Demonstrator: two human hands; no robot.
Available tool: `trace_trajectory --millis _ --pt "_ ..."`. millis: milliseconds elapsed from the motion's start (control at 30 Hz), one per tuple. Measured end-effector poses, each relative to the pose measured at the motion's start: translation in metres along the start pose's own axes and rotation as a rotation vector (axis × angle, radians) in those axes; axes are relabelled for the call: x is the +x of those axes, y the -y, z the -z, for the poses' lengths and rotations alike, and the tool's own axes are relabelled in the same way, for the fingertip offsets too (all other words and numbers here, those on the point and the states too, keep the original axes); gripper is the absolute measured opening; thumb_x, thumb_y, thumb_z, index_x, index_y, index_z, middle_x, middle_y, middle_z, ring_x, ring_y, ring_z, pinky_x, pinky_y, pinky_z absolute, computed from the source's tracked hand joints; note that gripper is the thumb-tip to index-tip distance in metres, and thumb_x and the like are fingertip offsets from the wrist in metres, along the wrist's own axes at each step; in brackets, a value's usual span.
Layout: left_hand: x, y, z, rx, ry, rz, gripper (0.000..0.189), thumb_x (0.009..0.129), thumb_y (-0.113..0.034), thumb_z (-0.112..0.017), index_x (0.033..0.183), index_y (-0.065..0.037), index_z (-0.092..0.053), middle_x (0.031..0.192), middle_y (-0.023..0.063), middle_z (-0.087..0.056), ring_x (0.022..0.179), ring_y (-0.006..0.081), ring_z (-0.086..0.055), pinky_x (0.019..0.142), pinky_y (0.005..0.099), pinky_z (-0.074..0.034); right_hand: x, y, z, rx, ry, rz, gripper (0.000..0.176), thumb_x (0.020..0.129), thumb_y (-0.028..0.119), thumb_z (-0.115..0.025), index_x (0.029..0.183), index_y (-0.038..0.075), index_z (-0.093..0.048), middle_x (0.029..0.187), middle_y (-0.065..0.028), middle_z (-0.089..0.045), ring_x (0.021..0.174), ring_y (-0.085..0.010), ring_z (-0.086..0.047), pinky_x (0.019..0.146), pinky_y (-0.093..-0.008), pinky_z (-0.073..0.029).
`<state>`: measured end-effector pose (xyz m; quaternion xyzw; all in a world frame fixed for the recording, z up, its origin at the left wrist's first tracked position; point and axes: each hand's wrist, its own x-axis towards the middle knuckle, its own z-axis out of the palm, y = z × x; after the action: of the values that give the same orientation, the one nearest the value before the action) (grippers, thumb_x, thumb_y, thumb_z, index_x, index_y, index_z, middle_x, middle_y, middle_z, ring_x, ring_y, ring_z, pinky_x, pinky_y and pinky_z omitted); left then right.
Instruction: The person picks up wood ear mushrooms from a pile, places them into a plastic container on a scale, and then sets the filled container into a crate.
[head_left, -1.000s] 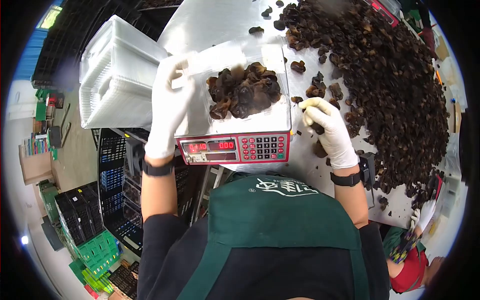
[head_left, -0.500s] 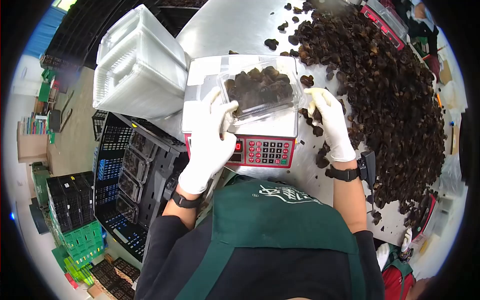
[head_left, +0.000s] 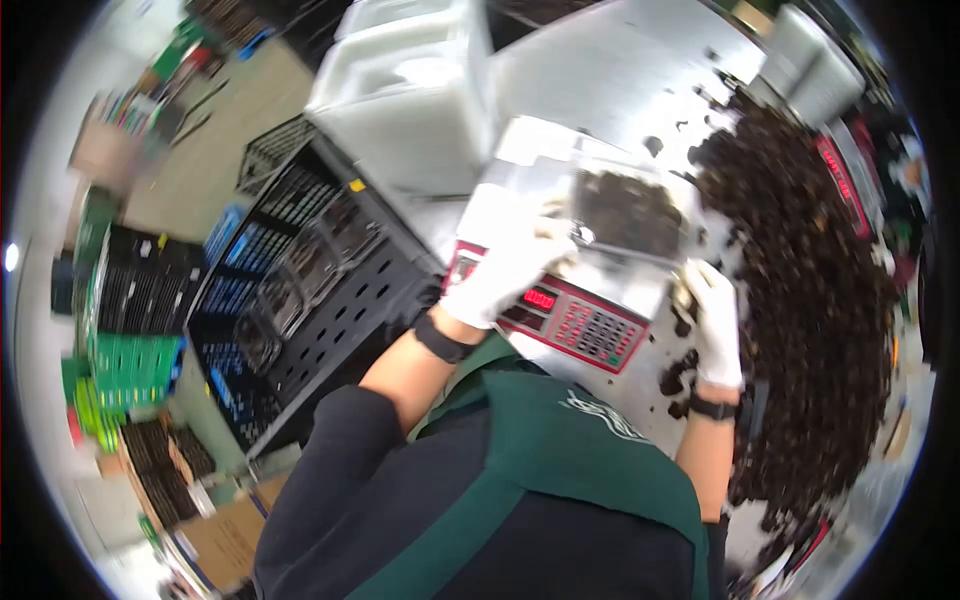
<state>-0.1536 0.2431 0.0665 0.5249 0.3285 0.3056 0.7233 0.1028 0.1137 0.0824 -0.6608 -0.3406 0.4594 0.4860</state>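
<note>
A clear plastic container (head_left: 630, 215) of dark, wrinkled fungus pieces is over the plate of a red-and-white digital scale (head_left: 580, 325). Blur hides whether its base touches the plate. My left hand (head_left: 515, 265), in a white glove, is closed at the container's left edge, fingers bent around the rim. At the lower right corner, my gloved right hand (head_left: 710, 310) has its fingers curled in against the edge. Red digits glow on the scale's display, just right of my left wrist.
Stacked clear containers (head_left: 400, 120) stand left of the scale. A black crate (head_left: 330, 290) with filled containers sits at the left. Loose dark fungus (head_left: 810, 330) is heaped along the table's right side. Another red scale (head_left: 845, 185) lies beyond the heap.
My view has turned, so the scale and crate appear tilted and shifted right. My left fingers have bent in at the container's edge; my right hand has come to its lower right corner.
</note>
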Motion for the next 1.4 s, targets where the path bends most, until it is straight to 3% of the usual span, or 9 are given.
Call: trace_trajectory --millis 300,700,800,867,1033,1167,1267,1333,1400 --pt "-0.117 -0.059 0.036 -0.204 -0.243 0.012 0.062 0.088 -0.006 -0.067 0.144 0.001 -0.041 0.086 0.0048 -0.064 0.068 0.0112 -0.063 0.065 0.0219 -0.050 -0.041 0.046 -0.065 -0.043 0.241 0.129 0.026 0.101 0.021 -0.054 0.083 0.002 -0.059 0.065 0.0008 -0.053 0.057 -0.0075 -0.046 0.056 -0.0218 -0.036" --pt "-0.203 -0.033 0.296 -0.286 -0.399 -0.103 0.060 0.090 -0.010 -0.060 0.144 0.007 -0.042 0.095 -0.0012 -0.060 0.068 0.0065 -0.048 0.060 0.0179 -0.039 -0.041 0.054 -0.088 -0.150 0.436 0.040 0.024 0.096 0.008 -0.051 0.110 -0.002 -0.068 0.072 0.0000 -0.060 0.068 -0.0065 -0.053 0.066 -0.0214 -0.041" --pt "-0.181 0.008 0.347 -0.120 -0.518 0.149 0.057 0.096 -0.030 -0.062 0.142 0.000 -0.046 0.112 0.0068 -0.063 0.095 0.0135 -0.061 0.081 0.0263 -0.050 -0.044 0.046 -0.080 -0.157 0.386 0.055 0.024 0.096 0.008 -0.051 0.109 -0.002 -0.069 0.071 -0.0002 -0.060 0.067 -0.0066 -0.052 0.064 -0.0215 -0.040" --pt "-0.164 0.059 0.390 -0.214 -0.622 0.613 0.073 0.093 -0.048 -0.066 0.147 -0.008 -0.039 0.129 0.0194 -0.057 0.123 0.0356 -0.054 0.103 0.0477 -0.046 -0.047 0.043 -0.072 -0.152 0.362 0.031 0.025 0.096 0.009 -0.051 0.109 -0.002 -0.070 0.072 -0.0001 -0.060 0.068 -0.0062 -0.052 0.063 -0.0213 -0.038" --pt "-0.125 0.080 0.297 0.363 -0.801 0.535 0.080 0.087 -0.036 -0.077 0.149 -0.010 -0.033 0.135 0.0205 -0.054 0.117 0.0363 -0.060 0.091 0.0535 -0.052 -0.060 0.021 -0.044 -0.077 0.228 -0.036 0.025 0.098 0.012 -0.052 0.110 0.000 -0.069 0.072 0.0010 -0.060 0.066 -0.0048 -0.050 0.061 -0.0198 -0.037" --pt "-0.130 0.097 0.307 0.405 -0.451 0.728 0.046 0.090 -0.045 -0.071 0.102 -0.001 -0.065 0.084 0.0092 -0.072 0.068 0.0212 -0.071 0.059 0.0315 -0.055 -0.073 -0.001 -0.024 -0.023 0.138 -0.116 0.025 0.100 0.014 -0.051 0.110 0.001 -0.069 0.072 0.0018 -0.059 0.065 -0.0032 -0.047 0.060 -0.0191 -0.035" --pt "-0.125 0.077 0.305 0.582 -0.314 1.023 0.049 0.090 -0.051 -0.069 0.095 -0.002 -0.070 0.085 0.0114 -0.073 0.073 0.0261 -0.072 0.064 0.0388 -0.057 -0.086 -0.021 -0.018 0.032 0.074 -0.137 0.025 0.101 0.015 -0.051 0.109 0.000 -0.069 0.072 0.0013 -0.060 0.065 -0.0041 -0.048 0.060 -0.0196 -0.036" --pt "-0.109 0.046 0.292 1.551 -0.281 0.736 0.048 0.090 -0.048 -0.068 0.105 -0.003 -0.070 0.090 0.0150 -0.072 0.084 0.0334 -0.070 0.075 0.0453 -0.055 -0.092 -0.029 -0.013 0.036 0.028 -0.143 0.025 0.100 0.015 -0.051 0.108 0.000 -0.069 0.073 0.0009 -0.060 0.066 -0.0047 -0.049 0.061 -0.0200 -0.036" --pt "-0.079 -0.012 0.264 1.460 -0.657 0.147 0.041 0.090 -0.035 -0.070 0.115 -0.002 -0.066 0.099 0.0169 -0.070 0.089 0.0347 -0.068 0.083 0.0441 -0.054 -0.097 -0.032 -0.008 0.056 -0.007 -0.158 0.024 0.100 0.015 -0.052 0.108 -0.001 -0.069 0.073 0.0004 -0.060 0.067 -0.0057 -0.051 0.062 -0.0203 -0.038"
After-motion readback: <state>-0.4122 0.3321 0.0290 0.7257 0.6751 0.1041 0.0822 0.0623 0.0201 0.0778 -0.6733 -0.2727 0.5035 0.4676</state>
